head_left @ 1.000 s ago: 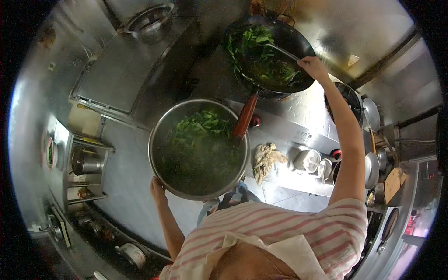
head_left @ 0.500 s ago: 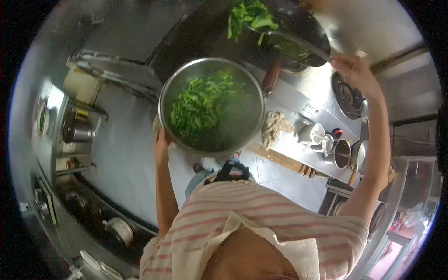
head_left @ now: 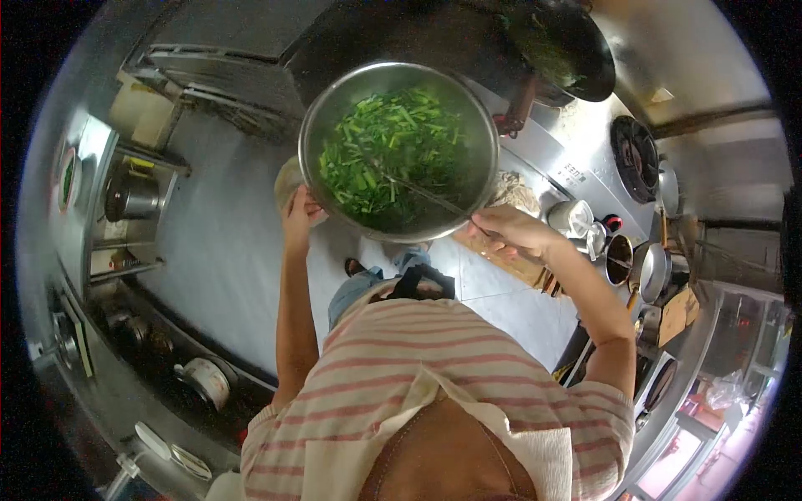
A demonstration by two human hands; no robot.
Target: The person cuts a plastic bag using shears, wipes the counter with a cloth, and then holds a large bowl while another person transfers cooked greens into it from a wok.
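A large steel bowl (head_left: 491, 138) holds a heap of chopped leafy greens (head_left: 359, 154). My left hand (head_left: 302, 209) is closed on the bowl's near-left rim. Over the bowl's right rim, my right hand (head_left: 511, 227) grips the handle of a long-handled metal utensil (head_left: 434, 198). Its far end is among the greens, so I cannot make out its head. Beyond the bowl at the upper right stands a dark wok (head_left: 593, 54) with some greens against its inside.
The stove counter (head_left: 576, 171) on the right carries a burner (head_left: 635, 159), a crumpled cloth (head_left: 515, 192), a white pot (head_left: 571, 217) and several pans. On the left are shelves with a metal pot (head_left: 134, 197). A pale round object (head_left: 289, 177) shows beneath the bowl's left side.
My right hand has come down from above the wok to the bowl's right rim, bringing the utensil. The greens it carried are now in the bowl. The bowl appears higher in view.
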